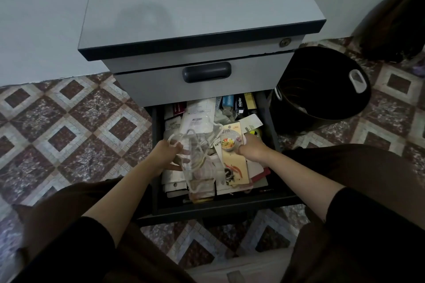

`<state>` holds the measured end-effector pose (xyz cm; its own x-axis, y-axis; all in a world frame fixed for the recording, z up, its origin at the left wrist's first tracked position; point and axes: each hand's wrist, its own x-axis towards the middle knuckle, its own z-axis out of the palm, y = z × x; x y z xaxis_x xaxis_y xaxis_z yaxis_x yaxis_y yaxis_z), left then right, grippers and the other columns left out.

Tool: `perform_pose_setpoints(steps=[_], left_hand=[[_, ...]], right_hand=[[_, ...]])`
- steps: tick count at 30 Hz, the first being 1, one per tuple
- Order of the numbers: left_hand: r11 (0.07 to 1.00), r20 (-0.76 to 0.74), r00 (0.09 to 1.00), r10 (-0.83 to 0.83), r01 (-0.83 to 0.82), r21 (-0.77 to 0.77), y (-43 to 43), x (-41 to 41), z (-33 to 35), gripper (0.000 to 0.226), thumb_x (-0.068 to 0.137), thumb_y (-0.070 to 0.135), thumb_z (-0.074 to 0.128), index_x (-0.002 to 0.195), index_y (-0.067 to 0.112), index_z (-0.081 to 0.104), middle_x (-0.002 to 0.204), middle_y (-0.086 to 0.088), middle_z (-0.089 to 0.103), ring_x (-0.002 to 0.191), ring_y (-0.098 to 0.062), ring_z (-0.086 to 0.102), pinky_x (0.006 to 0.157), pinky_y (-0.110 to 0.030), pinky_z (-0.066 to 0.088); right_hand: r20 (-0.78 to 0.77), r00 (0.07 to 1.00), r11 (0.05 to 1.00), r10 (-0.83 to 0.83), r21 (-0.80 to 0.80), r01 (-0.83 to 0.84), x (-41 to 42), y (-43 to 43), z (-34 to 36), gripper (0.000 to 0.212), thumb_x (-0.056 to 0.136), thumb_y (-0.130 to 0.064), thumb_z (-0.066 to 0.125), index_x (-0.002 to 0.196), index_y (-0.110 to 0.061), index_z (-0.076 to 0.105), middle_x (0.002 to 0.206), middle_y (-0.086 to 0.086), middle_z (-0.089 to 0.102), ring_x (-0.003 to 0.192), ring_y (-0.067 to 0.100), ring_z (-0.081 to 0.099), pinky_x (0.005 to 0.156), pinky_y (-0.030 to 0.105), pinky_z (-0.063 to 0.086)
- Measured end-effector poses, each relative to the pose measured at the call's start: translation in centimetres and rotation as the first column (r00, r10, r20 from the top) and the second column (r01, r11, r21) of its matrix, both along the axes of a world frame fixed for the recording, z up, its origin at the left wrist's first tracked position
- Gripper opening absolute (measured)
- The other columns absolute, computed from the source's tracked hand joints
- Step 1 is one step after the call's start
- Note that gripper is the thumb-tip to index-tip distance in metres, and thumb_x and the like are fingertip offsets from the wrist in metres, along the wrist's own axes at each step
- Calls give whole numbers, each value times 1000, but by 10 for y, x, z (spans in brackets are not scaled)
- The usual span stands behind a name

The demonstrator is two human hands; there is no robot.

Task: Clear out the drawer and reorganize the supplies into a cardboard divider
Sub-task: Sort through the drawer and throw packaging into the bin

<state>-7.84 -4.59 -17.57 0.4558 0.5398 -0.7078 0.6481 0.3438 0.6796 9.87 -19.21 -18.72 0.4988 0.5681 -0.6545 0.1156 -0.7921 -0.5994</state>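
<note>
1. I see both arms reaching up from the bottom of the frame into the open lower drawer (155,145) at centre. The sleeves are dark and end above the elbows.
2. The left grip (165,156), a bare hand, sits at the left side of the drawer. Its fingers are curled onto the edge of a crumpled clear plastic packet (198,154), so it is holding that.
3. The right grip (251,148) sits right of centre. It is closed on the right edge of a printed card (232,161) showing food pictures, with the thumb on the card's face.
4. The packet and the card lie side by side on top of the pile, touching.
5. The supplies are in the drawer, which is filled with overlapping white papers and flat packets. Along its far edge, two stapler boxes (239,104) stand under the closed upper drawer.
6. The grey cabinet (202,7) fills the upper centre. Its upper drawer has a dark handle (206,71), and there is a lock (285,42) at the top right corner.
7. A black bin (322,80) stands just right of the cabinet on the patterned tile floor (69,122).
8. I cannot read most of the labels.
</note>
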Motion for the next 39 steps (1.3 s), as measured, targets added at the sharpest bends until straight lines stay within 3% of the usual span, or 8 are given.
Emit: perform_pose_setpoints(steps=[5, 12, 17, 21, 25, 31, 34, 39], left_hand=[[1000, 35, 999, 0, 0, -5, -1, -2, 22, 27, 97, 7, 44, 123, 7, 42, 98, -12, 65, 76, -23, 66, 50, -30, 57], [997, 14, 1000, -8, 7, 71, -5, 6, 57, 18, 90, 0, 41, 104, -5, 52, 97, -18, 66, 66, -21, 61, 45, -23, 51], [996, 73, 997, -36, 30, 83, -20, 27, 83, 10, 92, 2, 38, 94, 3, 49, 87, -12, 65, 69, -20, 60, 49, -25, 54], [979, 87, 980, -179, 168, 115, -39, 54, 95, 10, 94, 3, 41, 100, 2, 49, 94, -14, 65, 69, -17, 60, 53, -24, 56], [962, 93, 964, -247, 233, 139, -61, 92, 101, 10, 95, 5, 47, 103, 2, 52, 80, -11, 61, 54, -12, 60, 48, -22, 53], [936, 130, 930, -343, 326, 136, -94, 159, 107, 9, 96, 10, 48, 100, 4, 52, 82, -9, 59, 65, -16, 59, 52, -21, 55], [941, 105, 936, -335, 327, 88, -105, 192, 105, 6, 95, 9, 48, 89, 8, 50, 75, -8, 54, 63, -15, 57, 50, -20, 54], [943, 84, 939, -333, 331, 39, -117, 243, 81, 8, 95, 12, 49, 89, 10, 54, 81, -9, 55, 69, -16, 59, 51, -21, 55]], right_hand=[[67, 996, 993, -63, 101, 56, 7, -4, 23, 25, 88, -10, 58, 111, -6, 48, 111, 9, 57, 92, 20, 55, 61, 24, 44], [151, 983, 986, -103, 148, 81, 27, -20, 67, 35, 90, -5, 52, 124, -4, 46, 122, 12, 55, 110, 26, 54, 80, 30, 45], [150, 981, 977, -123, 192, 93, 49, -43, 98, 25, 90, 1, 50, 115, -1, 51, 116, 16, 61, 103, 31, 60, 89, 44, 51], [74, 982, 942, -175, 303, 145, 70, -72, 128, 12, 92, 4, 50, 91, -4, 59, 103, 15, 65, 76, 15, 62, 60, 22, 50], [33, 955, 892, -294, 370, 261, 100, -102, 148, 24, 91, 3, 50, 115, 4, 52, 102, 9, 58, 69, 6, 53, 43, 9, 43], [33, 880, 810, -473, 410, 420, 146, -142, 154, 55, 90, 0, 52, 141, -7, 34, 135, 9, 46, 115, 26, 54, 81, 33, 47], [-19, 849, 766, -528, 421, 486, 169, -159, 150, 54, 87, 0, 54, 138, -8, 39, 131, 10, 52, 105, 25, 60, 83, 39, 52], [-50, 767, 677, -639, 438, 592, 202, -179, 136, 47, 88, 1, 54, 134, -7, 45, 126, 9, 55, 97, 20, 58, 74, 30, 47]])
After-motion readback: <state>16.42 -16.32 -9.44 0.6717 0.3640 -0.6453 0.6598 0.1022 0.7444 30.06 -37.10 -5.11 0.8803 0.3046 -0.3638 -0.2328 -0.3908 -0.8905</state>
